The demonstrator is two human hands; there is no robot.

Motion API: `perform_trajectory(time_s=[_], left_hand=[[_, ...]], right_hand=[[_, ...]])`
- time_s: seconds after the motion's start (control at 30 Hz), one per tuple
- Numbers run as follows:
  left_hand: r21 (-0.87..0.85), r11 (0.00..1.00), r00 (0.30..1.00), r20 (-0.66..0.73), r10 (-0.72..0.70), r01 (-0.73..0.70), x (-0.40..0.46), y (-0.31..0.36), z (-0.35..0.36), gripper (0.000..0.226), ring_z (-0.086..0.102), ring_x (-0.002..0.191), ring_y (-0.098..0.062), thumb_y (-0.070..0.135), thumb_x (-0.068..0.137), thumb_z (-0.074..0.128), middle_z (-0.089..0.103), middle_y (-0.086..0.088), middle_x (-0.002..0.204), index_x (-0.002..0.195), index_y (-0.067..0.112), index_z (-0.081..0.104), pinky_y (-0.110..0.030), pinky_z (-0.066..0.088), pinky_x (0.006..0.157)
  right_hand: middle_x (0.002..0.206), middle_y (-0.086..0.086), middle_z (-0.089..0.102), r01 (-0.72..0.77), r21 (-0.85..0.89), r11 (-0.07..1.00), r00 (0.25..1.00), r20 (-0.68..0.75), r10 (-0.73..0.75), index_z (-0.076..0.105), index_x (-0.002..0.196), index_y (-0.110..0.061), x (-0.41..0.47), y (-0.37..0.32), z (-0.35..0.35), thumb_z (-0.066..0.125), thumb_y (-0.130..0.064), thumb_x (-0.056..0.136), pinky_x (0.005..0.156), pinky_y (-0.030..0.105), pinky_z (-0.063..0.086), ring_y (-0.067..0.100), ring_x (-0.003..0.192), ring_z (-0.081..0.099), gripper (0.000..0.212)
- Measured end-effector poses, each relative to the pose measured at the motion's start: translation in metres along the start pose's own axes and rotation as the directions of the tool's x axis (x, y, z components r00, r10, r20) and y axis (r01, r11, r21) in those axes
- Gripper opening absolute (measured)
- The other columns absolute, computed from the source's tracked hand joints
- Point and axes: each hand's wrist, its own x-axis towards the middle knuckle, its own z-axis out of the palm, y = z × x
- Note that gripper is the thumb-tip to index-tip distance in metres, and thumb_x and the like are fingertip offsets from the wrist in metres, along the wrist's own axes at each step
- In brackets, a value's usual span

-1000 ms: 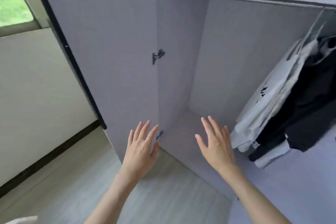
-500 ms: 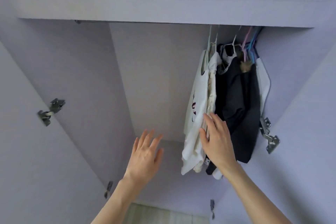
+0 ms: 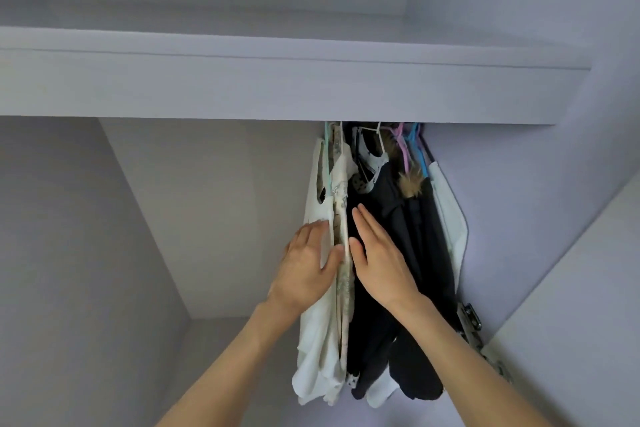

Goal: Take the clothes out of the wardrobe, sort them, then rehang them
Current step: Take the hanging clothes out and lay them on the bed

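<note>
Several garments hang bunched at the right end of the lilac wardrobe [image 3: 214, 204], their hanger tops hidden behind the shelf edge. On the left are white and cream garments [image 3: 322, 329]; to their right hang black clothes [image 3: 408, 253] with a fur trim, then a pale garment [image 3: 450, 218]. My left hand [image 3: 306, 267] lies flat against the left side of the white garments, thumb at their front edge. My right hand [image 3: 377, 256] is pushed, fingers straight, between the cream garment and the black clothes. Neither hand grips anything that I can see.
A thick shelf [image 3: 277, 87] runs across above the hanging space. Coloured hangers [image 3: 408, 146], pink and blue, show at the top of the bundle. A metal hinge [image 3: 469, 319] sits on the right wall. The left half of the wardrobe interior holds nothing.
My view has tilted up and closer to the clothes. My left hand moved right onto the white garments. My right hand slid in between the light and dark garments.
</note>
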Motion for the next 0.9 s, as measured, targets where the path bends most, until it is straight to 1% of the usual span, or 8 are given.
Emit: perform_trajectory(time_s=[0.13, 0.2, 0.27, 0.37, 0.53, 0.63, 0.73, 0.9], left_hand=[[0.006, 1.000, 1.000, 0.007, -0.025, 0.025, 0.012, -0.006, 0.006, 0.053, 0.030, 0.135, -0.016, 0.026, 0.095, 0.047, 0.035, -0.003, 0.145, 0.142, 0.010, 0.031, -0.026, 0.023, 0.111], [-0.032, 0.998, 0.999, -0.022, -0.050, 0.049, 0.014, -0.012, 0.004, 0.052, 0.032, 0.134, -0.017, 0.017, 0.093, 0.048, 0.036, -0.005, 0.145, 0.141, 0.009, 0.032, -0.018, 0.022, 0.106], [-0.057, 0.996, 0.995, -0.065, -0.074, 0.070, 0.016, -0.020, 0.002, 0.051, 0.036, 0.131, -0.020, 0.011, 0.092, 0.049, 0.038, -0.007, 0.143, 0.141, 0.007, 0.033, -0.011, 0.021, 0.100], [-0.045, 0.998, 0.993, -0.106, -0.053, 0.048, 0.021, -0.028, 0.000, 0.047, 0.042, 0.128, -0.022, 0.009, 0.094, 0.048, 0.042, -0.011, 0.139, 0.139, 0.004, 0.036, -0.007, 0.021, 0.098], [-0.023, 0.999, 0.987, -0.155, -0.031, 0.027, 0.039, -0.036, -0.001, 0.039, 0.051, 0.117, -0.025, 0.010, 0.095, 0.048, 0.049, -0.013, 0.131, 0.133, 0.000, 0.044, -0.012, 0.029, 0.094], [-0.161, 0.986, 0.973, -0.218, -0.081, 0.046, 0.040, -0.033, 0.001, 0.030, 0.058, 0.099, -0.016, 0.007, 0.095, 0.045, 0.057, -0.007, 0.113, 0.125, 0.002, 0.051, -0.004, 0.033, 0.082], [-0.290, 0.953, 0.941, -0.288, -0.176, 0.090, 0.037, -0.029, -0.003, 0.024, 0.051, 0.067, 0.001, 0.005, 0.096, 0.042, 0.053, 0.004, 0.081, 0.115, 0.005, 0.055, -0.004, 0.035, 0.062], [-0.331, 0.940, 0.909, -0.362, -0.205, 0.080, 0.032, -0.023, -0.017, 0.021, 0.045, 0.058, 0.000, 0.003, 0.095, 0.042, 0.048, 0.006, 0.073, 0.110, 0.006, 0.057, -0.008, 0.034, 0.056]], right_hand=[[0.151, -0.017, 0.011, -0.006, 0.174, 0.985, 1.000, -0.009, 0.008, 0.018, 0.148, -0.021, 0.009, 0.008, 0.000, 0.033, -0.025, 0.100, 0.096, -0.006, 0.002, -0.008, 0.134, 0.010, 0.050], [0.146, -0.022, 0.007, 0.022, 0.195, 0.980, 0.999, -0.030, -0.016, 0.016, 0.148, -0.021, 0.018, 0.005, 0.002, 0.035, -0.026, 0.100, 0.095, -0.008, 0.002, -0.011, 0.131, 0.007, 0.052], [0.151, -0.018, 0.004, 0.063, 0.166, 0.984, 0.997, -0.052, -0.055, 0.015, 0.148, -0.019, 0.029, -0.003, 0.009, 0.035, -0.022, 0.100, 0.102, -0.001, 0.009, -0.008, 0.135, 0.007, 0.053], [0.157, -0.004, 0.002, 0.100, 0.132, 0.986, 0.991, -0.103, -0.086, 0.013, 0.148, -0.011, 0.038, -0.013, 0.021, 0.035, -0.008, 0.097, 0.113, 0.019, 0.022, 0.006, 0.142, 0.010, 0.056], [0.156, -0.004, 0.002, 0.065, 0.099, 0.993, 0.985, -0.168, -0.048, 0.012, 0.148, -0.011, 0.038, 0.001, 0.025, 0.037, 0.002, 0.092, 0.107, 0.030, 0.037, 0.011, 0.142, 0.015, 0.063], [0.153, -0.009, 0.000, 0.065, 0.078, 0.995, 0.982, -0.183, -0.050, 0.012, 0.148, -0.013, 0.038, 0.004, 0.024, 0.036, 0.002, 0.092, 0.107, 0.032, 0.037, 0.010, 0.143, 0.014, 0.062], [0.150, -0.012, 0.000, 0.090, 0.099, 0.991, 0.982, -0.178, -0.072, 0.012, 0.147, -0.014, 0.034, 0.006, 0.024, 0.036, 0.001, 0.093, 0.112, 0.031, 0.029, 0.009, 0.143, 0.012, 0.061], [0.156, -0.005, 0.007, 0.044, 0.132, 0.990, 0.990, -0.140, -0.025, 0.012, 0.148, -0.017, 0.033, 0.006, 0.018, 0.037, 0.003, 0.093, 0.109, 0.015, 0.021, 0.009, 0.142, 0.015, 0.064]])
